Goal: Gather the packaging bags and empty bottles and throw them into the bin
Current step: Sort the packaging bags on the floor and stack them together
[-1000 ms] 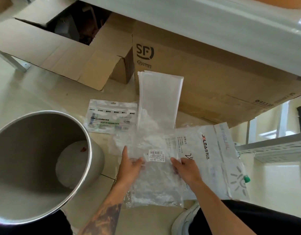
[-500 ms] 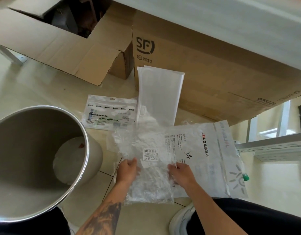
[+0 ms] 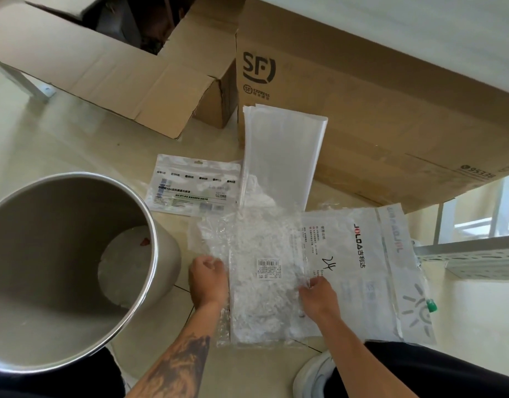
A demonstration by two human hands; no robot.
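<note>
A crinkled clear plastic bag with a barcode label lies on the floor in front of me. My left hand grips its left edge with fingers closed. My right hand pinches its right edge. Under it lies a large white JOLDA bag with a green cap at its right corner. A small printed zip bag lies flat behind, and a frosted white bag leans against a carton. The steel bin stands open at my left, with something pale at its bottom.
An SF Express carton stands behind the bags. An open cardboard box lies at the back left. A perforated metal rail runs along the right. My white shoe and dark trouser legs are at the bottom edge.
Both hands have slid back along the clear bag toward me and closed on its edges. The bag's near end has drawn in slightly.
</note>
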